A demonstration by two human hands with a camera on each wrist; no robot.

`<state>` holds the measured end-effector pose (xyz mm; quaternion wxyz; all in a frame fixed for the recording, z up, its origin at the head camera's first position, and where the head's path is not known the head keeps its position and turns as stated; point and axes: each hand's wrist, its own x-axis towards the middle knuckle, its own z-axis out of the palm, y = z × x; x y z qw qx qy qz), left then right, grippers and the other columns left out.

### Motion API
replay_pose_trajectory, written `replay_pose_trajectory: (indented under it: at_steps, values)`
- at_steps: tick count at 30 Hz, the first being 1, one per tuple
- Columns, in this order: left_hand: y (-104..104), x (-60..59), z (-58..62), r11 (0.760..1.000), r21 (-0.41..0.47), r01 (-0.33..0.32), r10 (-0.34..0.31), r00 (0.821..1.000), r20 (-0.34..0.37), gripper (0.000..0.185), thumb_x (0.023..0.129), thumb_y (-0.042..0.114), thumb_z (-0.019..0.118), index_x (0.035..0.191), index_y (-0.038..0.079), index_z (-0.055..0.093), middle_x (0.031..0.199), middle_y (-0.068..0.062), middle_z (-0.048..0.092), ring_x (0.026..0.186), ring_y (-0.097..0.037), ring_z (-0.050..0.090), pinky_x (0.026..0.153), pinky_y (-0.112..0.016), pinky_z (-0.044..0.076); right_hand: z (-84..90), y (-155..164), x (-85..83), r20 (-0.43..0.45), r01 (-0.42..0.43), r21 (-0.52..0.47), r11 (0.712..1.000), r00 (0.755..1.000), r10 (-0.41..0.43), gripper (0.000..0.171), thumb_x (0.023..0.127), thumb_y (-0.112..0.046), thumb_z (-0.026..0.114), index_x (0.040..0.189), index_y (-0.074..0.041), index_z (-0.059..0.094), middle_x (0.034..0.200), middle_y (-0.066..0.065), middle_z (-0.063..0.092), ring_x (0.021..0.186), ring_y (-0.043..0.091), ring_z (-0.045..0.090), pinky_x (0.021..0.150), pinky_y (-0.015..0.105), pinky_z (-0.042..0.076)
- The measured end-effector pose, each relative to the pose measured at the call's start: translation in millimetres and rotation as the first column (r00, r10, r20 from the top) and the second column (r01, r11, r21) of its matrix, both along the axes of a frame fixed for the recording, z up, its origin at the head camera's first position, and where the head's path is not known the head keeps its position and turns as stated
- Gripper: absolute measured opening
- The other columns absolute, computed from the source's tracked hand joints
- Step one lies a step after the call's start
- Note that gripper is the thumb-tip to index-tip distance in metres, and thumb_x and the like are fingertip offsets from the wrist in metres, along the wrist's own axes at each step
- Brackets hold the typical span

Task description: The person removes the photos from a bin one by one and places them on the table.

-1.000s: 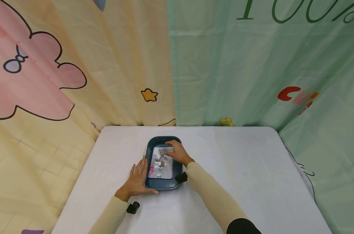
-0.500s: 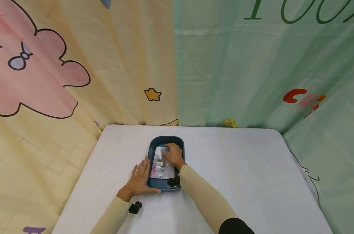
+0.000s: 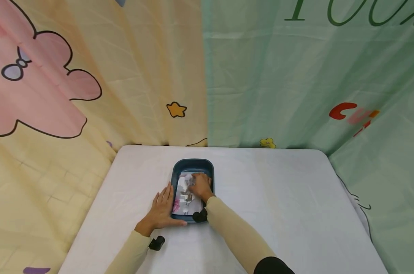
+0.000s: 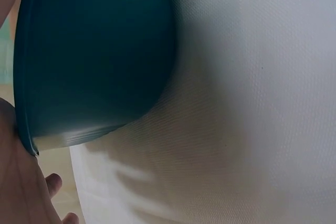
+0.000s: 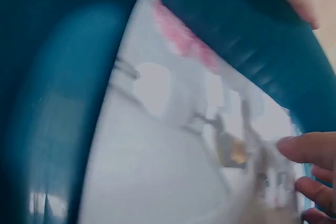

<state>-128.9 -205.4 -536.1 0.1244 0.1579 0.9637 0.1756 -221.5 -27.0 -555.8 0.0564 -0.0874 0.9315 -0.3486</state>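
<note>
A glossy printed picture card (image 3: 187,205), pale with a pink patch at its lower left, lies in a deep blue rectangular basin (image 3: 193,164). My right hand (image 3: 201,186) is inside the basin with bent fingers and thumb at the card's far right part, seeming to grip it there. The right wrist view shows the thumb over the blurred card (image 5: 173,145), the other fingers beside it. My left hand (image 3: 161,208) rests against the basin's left side, fingers straight and thumb along the near rim. In the left wrist view its palm touches the rim of the basin (image 4: 100,51).
The basin stands on a table with a white cloth (image 3: 268,205). Beyond the table hangs a yellow and green curtain (image 3: 248,83) with printed figures. Both wrists carry small black cameras; the right one (image 3: 200,216) hangs over the basin's near right part.
My right hand has moved left and nearer within the basin. The card has slid toward me, its near edge now close to the basin's near wall. My left hand stays against the basin.
</note>
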Motion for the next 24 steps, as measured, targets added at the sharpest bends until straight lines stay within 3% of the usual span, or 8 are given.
replay_pose_trajectory:
  at_steps: [9, 13, 18, 24]
  values:
    - [1.5, 1.5, 4.9, 1.000, 0.023, 0.001, -0.001, 1.000, -0.007, 0.138, 0.061, 0.073, 0.073, 0.149, -0.011, 0.009, 0.159, -0.025, 0.000, 0.144, -0.044, 0.012, 0.113, -0.062, 0.008, 8.5, 4.8, 4.9, -0.049, -0.085, 0.023, 0.996, 0.995, 0.086, 0.039, 0.079, -0.015, 0.075, 0.117, -0.006, 0.068, 0.096, 0.002, 0.070, 0.100, 0.023, 0.061, 0.099, 0.051, 0.027]
    - [0.8, 2.4, 5.2, 1.000, 0.016, 0.001, -0.001, 1.000, -0.008, 0.138, 0.061, 0.074, 0.072, 0.150, -0.010, 0.009, 0.159, -0.025, 0.000, 0.143, -0.044, 0.012, 0.113, -0.062, 0.008, 15.0, 9.1, 4.7, -0.055, -0.148, -0.036, 0.988, 0.988, 0.146, 0.033, 0.081, -0.012, 0.072, 0.113, -0.004, 0.069, 0.095, 0.004, 0.072, 0.097, 0.023, 0.064, 0.098, 0.043, 0.036]
    - [0.4, 1.8, 4.4, 1.000, 0.024, -0.003, 0.003, 1.000, -0.011, 0.139, 0.061, 0.075, 0.072, 0.150, -0.010, 0.008, 0.159, -0.024, 0.000, 0.143, -0.044, 0.011, 0.113, -0.062, 0.007, 21.9, 15.1, 4.3, -0.042, -0.195, -0.149, 0.970, 0.981, 0.191, 0.033, 0.081, -0.006, 0.072, 0.113, -0.001, 0.069, 0.098, 0.008, 0.071, 0.095, 0.021, 0.066, 0.086, 0.034, 0.053]
    - [-0.5, 1.6, 1.8, 1.000, 0.027, -0.004, 0.005, 1.000, -0.014, 0.141, 0.059, 0.076, 0.071, 0.150, -0.009, 0.005, 0.159, -0.024, 0.000, 0.144, -0.044, 0.010, 0.113, -0.062, 0.006, 26.3, 19.7, 5.0, -0.024, -0.174, -0.201, 0.964, 0.985, 0.173, 0.030, 0.079, -0.009, 0.079, 0.107, -0.003, 0.072, 0.108, 0.009, 0.070, 0.106, 0.024, 0.063, 0.092, 0.037, 0.050]
